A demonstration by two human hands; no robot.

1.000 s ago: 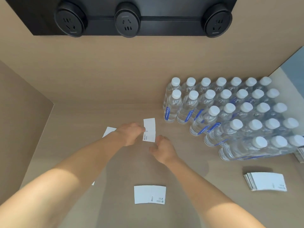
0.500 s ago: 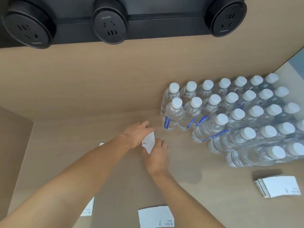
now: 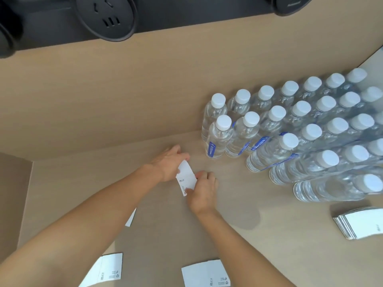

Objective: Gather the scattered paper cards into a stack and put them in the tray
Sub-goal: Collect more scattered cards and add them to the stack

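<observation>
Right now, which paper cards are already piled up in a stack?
The stack of cards at the right, below the water bottles: many layered edges show. The other cards lie apart or in the hands.

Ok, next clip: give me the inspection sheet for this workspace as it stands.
Surface: tan wooden tabletop with matching back wall.
Job's things: held cards between both hands; loose cards at lower left, lower centre and under the left forearm; card stack at right; no tray seen.
Clutter: block of water bottles at right.
Grippers: left hand and right hand both gripping the held cards.
Cables: nothing seen.
Surroundings: black socket strip on the wall.
</observation>
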